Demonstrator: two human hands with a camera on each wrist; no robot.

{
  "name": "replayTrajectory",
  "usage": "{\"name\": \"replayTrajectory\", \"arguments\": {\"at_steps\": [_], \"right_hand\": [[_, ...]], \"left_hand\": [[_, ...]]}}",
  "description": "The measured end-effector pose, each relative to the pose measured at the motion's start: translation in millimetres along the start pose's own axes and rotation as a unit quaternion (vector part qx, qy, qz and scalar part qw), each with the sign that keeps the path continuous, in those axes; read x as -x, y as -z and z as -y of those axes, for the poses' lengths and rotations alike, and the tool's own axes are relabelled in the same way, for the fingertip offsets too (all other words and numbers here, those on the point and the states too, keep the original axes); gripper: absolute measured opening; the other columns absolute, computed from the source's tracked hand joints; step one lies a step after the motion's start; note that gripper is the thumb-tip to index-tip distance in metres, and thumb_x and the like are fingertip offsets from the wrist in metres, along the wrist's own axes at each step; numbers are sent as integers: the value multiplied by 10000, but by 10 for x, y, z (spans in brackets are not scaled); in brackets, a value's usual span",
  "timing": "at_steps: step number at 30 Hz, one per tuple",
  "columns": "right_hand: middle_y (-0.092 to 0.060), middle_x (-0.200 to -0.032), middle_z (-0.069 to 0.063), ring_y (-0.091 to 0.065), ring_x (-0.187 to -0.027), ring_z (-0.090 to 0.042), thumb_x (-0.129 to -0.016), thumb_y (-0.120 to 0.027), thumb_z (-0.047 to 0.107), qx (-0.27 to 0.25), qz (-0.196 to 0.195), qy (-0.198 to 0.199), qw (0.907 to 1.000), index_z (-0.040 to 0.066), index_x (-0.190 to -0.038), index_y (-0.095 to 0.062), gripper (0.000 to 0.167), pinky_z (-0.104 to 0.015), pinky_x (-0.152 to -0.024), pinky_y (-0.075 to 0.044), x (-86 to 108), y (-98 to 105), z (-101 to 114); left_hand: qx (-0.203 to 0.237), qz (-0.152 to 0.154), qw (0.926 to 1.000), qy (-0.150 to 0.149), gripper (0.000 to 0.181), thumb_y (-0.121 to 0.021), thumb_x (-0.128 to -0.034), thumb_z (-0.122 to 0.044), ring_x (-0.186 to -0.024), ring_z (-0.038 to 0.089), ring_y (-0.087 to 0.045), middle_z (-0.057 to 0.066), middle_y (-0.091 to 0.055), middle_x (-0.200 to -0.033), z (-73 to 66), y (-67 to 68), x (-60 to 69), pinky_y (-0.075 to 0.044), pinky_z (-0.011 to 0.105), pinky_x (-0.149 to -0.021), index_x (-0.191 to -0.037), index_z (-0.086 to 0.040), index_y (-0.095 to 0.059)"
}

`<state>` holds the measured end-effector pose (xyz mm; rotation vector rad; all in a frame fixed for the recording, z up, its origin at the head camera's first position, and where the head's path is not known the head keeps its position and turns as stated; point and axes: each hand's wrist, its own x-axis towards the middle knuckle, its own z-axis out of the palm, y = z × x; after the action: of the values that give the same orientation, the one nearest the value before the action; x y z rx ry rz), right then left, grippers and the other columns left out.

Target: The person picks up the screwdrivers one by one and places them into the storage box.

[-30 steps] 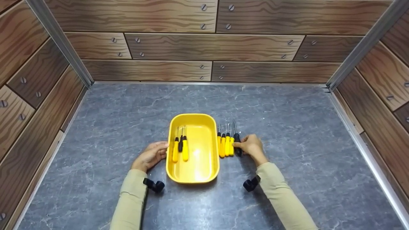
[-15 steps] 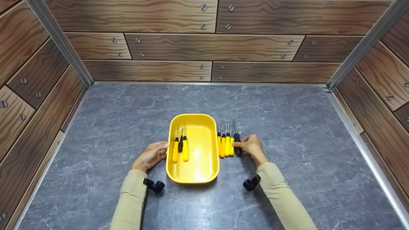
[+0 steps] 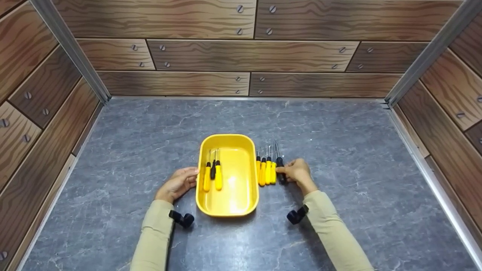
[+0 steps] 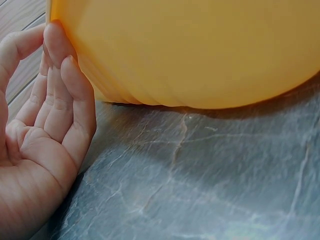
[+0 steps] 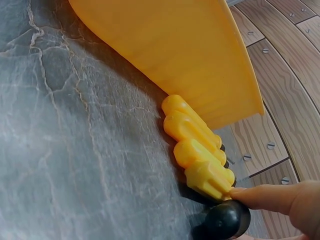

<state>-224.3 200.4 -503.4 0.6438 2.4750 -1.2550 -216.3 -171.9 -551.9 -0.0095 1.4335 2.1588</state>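
Currently left hand [image 3: 177,183], loosely bent, touches yellow bin [image 3: 237,184] side; right hand [image 3: 298,172] pinches black screwdriver [image 3: 279,162] beside yellow-handled screwdrivers [image 3: 268,172].

wood-patterned walls [image 3: 248,55] with metal corner strips [image 3: 70,49] border a grey, white-veined surface [image 3: 339,131] showing a pale glare.

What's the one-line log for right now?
Left grip: touching yellow tray; right grip: holding black screwdriver; beside tray: yellow-handled screwdrivers; inside tray: three screwdrivers
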Motion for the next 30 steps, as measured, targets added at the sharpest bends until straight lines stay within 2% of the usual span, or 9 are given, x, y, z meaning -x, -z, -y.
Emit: {"name": "replayTrajectory", "arguments": {"at_steps": [4, 8, 12, 18, 21, 26, 30], "right_hand": [[-506, -553, 57, -511, -445, -46, -741, -803, 190, -56, -49, -44, 10000, 72, -719, -601, 235, -176, -458, -507, -5, -5, -4], [-523, -589, 52, -517, -459, -43, -738, -793, 194, -79, -132, -64, 9999, 31, -818, -651, 230, -171, -461, -504, -6, -10, -8], [-498, -558, 62, -502, -463, -50, -759, -767, 201, -92, -148, -83, 9998, 73, -721, -617, 200, -172, -455, -490, -4, -18, -16], [-438, -489, 89, -439, -442, -52, -758, -747, 226, -33, -203, -143, 9997, 169, -549, -479, 344, -169, -433, -416, -3, -32, -27], [-450, -494, 85, -450, -448, -56, -745, -743, 225, -129, -214, -113, 9996, 163, -559, -499, 313, -172, -438, -422, -16, -26, -38], [-462, -518, 81, -477, -473, -45, -763, -717, 187, -655, -25, -108, 9978, 127, -641, -530, 231, -169, -474, -492, -16, -1, -57], [-461, -478, 97, -457, -455, -28, -770, -690, 157, -961, 91, -175, 9952, 126, -648, -531, 203, -159, -463, -467, -10, 14, -65]], "left_hand": [[-67, -34, 10000, 20, 147, -470, -964, -67, -764, 56, -680, -37, -729, -848, 2, -9, -6, -573, 228, -800, -1007, -60, -610], [-55, -61, 10000, 28, 144, -465, -961, -65, -754, 51, -675, -42, -723, -833, 5, -16, -14, -570, 225, -795, -990, -74, -605], [4, -57, 10000, 32, 147, -473, -958, -64, -754, 56, -677, -39, -724, -826, 7, -13, -15, -571, 229, -798, -964, -85, -619], [6, -8, 10000, 27, 156, -477, -961, -68, -757, 58, -677, -34, -727, -835, 13, -3, -11, -572, 227, -806, -970, -79, -632], [7, 19, 10000, 12, 161, -474, -964, -66, -752, 57, -673, -35, -723, -833, 10, 1, -14, -572, 225, -805, -968, -78, -635], [41, 38, 10000, 2, 163, -488, -962, -63, -758, 63, -675, -31, -724, -837, -2, 0, -3, -575, 230, -809, -947, -90, -648], [33, 10, 10000, 3, 156, -492, -961, -64, -763, 63, -676, -30, -727, -839, -4, -9, 8, -574, 230, -808, -963, -75, -648]]}}
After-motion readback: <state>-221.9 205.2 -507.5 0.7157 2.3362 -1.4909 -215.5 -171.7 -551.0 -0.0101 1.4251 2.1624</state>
